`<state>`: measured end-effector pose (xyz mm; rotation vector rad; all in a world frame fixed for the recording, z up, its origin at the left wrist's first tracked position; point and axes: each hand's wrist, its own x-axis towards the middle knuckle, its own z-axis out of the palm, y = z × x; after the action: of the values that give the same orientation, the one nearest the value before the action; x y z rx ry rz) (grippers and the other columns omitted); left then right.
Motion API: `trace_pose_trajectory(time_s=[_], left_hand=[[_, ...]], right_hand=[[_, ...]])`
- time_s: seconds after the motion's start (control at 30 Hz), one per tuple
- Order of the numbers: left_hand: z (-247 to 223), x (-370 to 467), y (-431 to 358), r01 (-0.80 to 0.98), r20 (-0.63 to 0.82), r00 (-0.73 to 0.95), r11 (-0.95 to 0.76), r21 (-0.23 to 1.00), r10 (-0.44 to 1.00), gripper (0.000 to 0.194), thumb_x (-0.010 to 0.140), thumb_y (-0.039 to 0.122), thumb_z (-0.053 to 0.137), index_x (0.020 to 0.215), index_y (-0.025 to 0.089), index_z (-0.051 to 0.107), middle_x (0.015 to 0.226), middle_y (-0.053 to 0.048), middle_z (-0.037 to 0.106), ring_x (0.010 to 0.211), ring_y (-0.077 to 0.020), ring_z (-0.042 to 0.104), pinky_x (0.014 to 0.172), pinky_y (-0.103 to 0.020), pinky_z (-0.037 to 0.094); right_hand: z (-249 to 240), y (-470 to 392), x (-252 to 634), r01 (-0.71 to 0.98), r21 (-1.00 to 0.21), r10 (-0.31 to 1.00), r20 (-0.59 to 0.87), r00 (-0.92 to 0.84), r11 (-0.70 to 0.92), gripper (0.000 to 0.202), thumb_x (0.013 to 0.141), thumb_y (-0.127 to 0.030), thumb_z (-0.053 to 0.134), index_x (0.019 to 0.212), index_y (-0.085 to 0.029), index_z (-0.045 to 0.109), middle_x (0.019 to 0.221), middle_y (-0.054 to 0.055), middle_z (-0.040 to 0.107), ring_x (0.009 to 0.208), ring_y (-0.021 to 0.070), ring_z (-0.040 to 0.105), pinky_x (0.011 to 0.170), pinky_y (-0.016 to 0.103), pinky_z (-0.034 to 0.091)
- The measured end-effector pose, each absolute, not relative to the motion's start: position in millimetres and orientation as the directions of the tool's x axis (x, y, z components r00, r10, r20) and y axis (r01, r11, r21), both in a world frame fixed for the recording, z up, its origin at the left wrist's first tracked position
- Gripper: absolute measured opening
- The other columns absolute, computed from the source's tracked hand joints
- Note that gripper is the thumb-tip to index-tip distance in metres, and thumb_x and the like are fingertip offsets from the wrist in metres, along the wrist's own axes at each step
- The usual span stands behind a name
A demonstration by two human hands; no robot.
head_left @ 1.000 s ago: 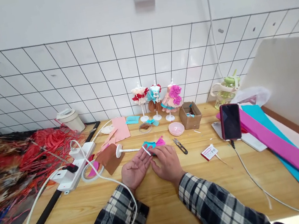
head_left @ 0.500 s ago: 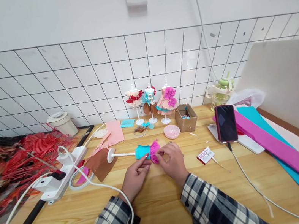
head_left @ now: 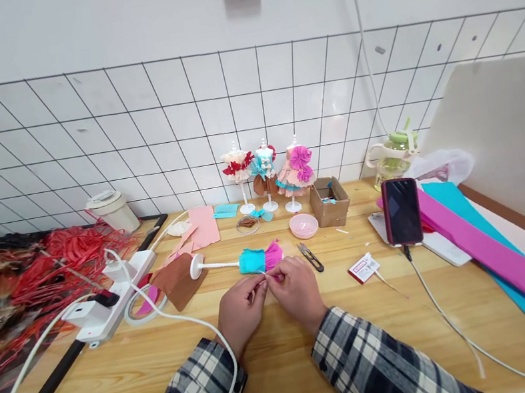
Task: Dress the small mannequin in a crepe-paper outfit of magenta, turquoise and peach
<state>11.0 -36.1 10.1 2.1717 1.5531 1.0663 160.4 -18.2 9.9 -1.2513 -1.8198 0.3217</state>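
A white mannequin stand [head_left: 221,265] lies on its side on the wooden table, its round base to the left. Turquoise paper [head_left: 252,260] wraps its body, and pleated magenta paper [head_left: 273,255] fans out at its right end. Just in front of it, my left hand [head_left: 242,308] and my right hand [head_left: 297,291] meet with fingertips pinched together. Whatever lies between the fingertips is too small to make out. Small black-handled snips [head_left: 310,258] lie right of the magenta paper.
Three dressed mannequins [head_left: 266,175] stand by the wall, near a cardboard box [head_left: 329,201] and a pink bowl [head_left: 303,226]. A phone [head_left: 401,212] stands at right beside long paper strips [head_left: 508,261]. A white cable [head_left: 202,315] crosses over my left sleeve from the power strip [head_left: 113,304].
My left hand has left the turquoise paper and closed its fingertips. My right hand has shifted off the magenta paper to meet it, uncovering the snips. The view has tilted slightly.
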Motion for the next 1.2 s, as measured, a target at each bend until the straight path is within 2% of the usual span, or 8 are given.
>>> trace_pose_trajectory(time_s=[0.1,0.27,0.47,0.63,0.8,1.03,1.2], left_hand=[[11.9,8.0,-35.4,0.756,0.427,0.178,-0.401,0.517,0.887,0.024,0.09,0.03,0.048,0.098,0.023,0.07,0.091,-0.003,0.073,0.082,-0.0175,0.065,0.072,-0.026,0.048],[13.0,-0.5,-31.4,0.806,0.435,0.275,-0.453,0.382,0.857,0.025,0.09,0.03,0.047,0.098,0.023,0.07,0.093,-0.003,0.073,0.086,-0.0193,0.066,0.076,-0.03,0.049],[11.6,-9.5,-25.9,0.804,0.46,0.291,-0.474,0.357,0.839,0.024,0.09,0.029,0.048,0.093,0.021,0.071,0.09,-0.004,0.074,0.083,-0.0191,0.067,0.076,-0.031,0.051],[11.1,-10.7,-24.9,0.753,0.469,0.296,-0.505,0.422,0.832,0.022,0.088,0.028,0.051,0.093,0.02,0.071,0.087,-0.004,0.074,0.079,-0.0167,0.067,0.075,-0.027,0.051],[10.2,-11.1,-26.3,0.723,0.462,0.286,-0.506,0.47,0.839,0.02,0.086,0.027,0.054,0.091,0.02,0.072,0.082,-0.004,0.074,0.074,-0.0158,0.067,0.072,-0.026,0.051],[9.3,-1.9,-32.0,0.689,0.389,0.17,-0.392,0.61,0.905,0.016,0.08,0.023,0.057,0.08,0.019,0.073,0.069,-0.002,0.073,0.056,-0.0126,0.062,0.054,-0.021,0.047],[12.5,3.7,-34.0,0.628,0.355,0.18,-0.385,0.676,0.917,0.023,0.083,0.025,0.052,0.073,0.019,0.071,0.059,0.0,0.068,0.053,-0.0118,0.06,0.054,-0.02,0.045]], right_hand=[[8.3,-16.0,162.5,0.593,-0.634,0.846,0.507,-0.166,0.496,0.009,0.084,-0.027,0.061,0.079,-0.022,0.067,0.073,0.001,0.063,0.073,0.0168,0.052,0.071,0.029,0.035],[9.2,-12.4,169.7,0.631,-0.544,0.816,0.509,-0.275,0.553,0.014,0.087,-0.031,0.059,0.089,-0.029,0.073,0.075,0.002,0.063,0.077,0.0182,0.051,0.072,0.03,0.036],[5.8,-12.6,168.8,0.542,-0.555,0.773,0.506,-0.383,0.631,0.021,0.088,-0.029,0.057,0.104,-0.03,0.07,0.076,0.002,0.063,0.077,0.0174,0.052,0.07,0.029,0.038],[5.1,-14.1,166.6,0.538,-0.585,0.791,0.512,-0.334,0.607,0.018,0.087,-0.028,0.059,0.099,-0.029,0.071,0.078,0.002,0.064,0.079,0.0169,0.054,0.072,0.029,0.038],[7.5,-15.5,167.2,0.567,-0.566,0.796,0.504,-0.336,0.598,0.014,0.086,-0.03,0.061,0.094,-0.03,0.072,0.076,0.001,0.065,0.078,0.0159,0.055,0.073,0.029,0.035],[6.7,-15.3,169.9,0.564,-0.586,0.812,0.467,-0.351,0.581,0.01,0.084,-0.028,0.063,0.087,-0.028,0.073,0.074,0.0,0.066,0.076,0.0155,0.057,0.072,0.029,0.035],[9.5,-14.3,172.5,0.564,-0.582,0.806,0.494,-0.327,0.586,0.01,0.084,-0.027,0.063,0.086,-0.027,0.072,0.075,-0.001,0.066,0.076,0.0148,0.057,0.072,0.029,0.034]])
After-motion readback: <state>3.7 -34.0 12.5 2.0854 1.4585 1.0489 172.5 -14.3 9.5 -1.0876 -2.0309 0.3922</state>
